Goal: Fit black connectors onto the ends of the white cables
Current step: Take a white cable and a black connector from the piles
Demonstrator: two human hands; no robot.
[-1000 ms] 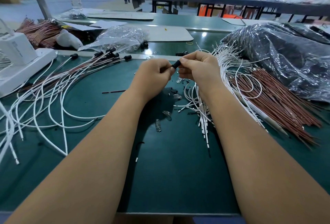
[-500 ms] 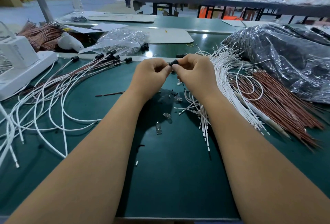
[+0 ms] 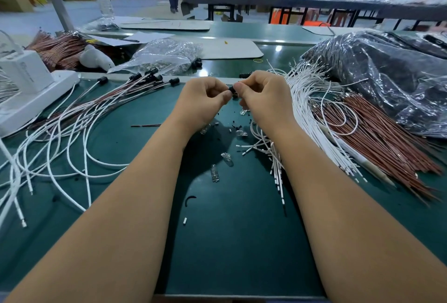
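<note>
**One connector in work, many cables still waiting**

Both hands meet above the middle of the green table. The left hand and the right hand are closed in a narrow pinch, and between their fingertips sits one small black connector. Which cable goes into it I cannot tell, because the fingers hide the end.

On the left side of the table lies a fan of finished cables. Their far ends already carry black connectors, which lie close together near the far edge of the table. This is the part of the task that looks done.

On the right side, just beside the right forearm, a thick bundle of white cables is spread out. Their near ends are bare, with no black piece on them, so these are still left to do. Judging from the size of this bundle, the larger part of the work remains. Next to it lies a heap of brown wires.

Behind the hands, a clear plastic bag rests on the table, with a few loose black pieces beside it; probably the stock of connectors comes from there. Some small clear parts lie scattered on the table near the wrists.
</note>
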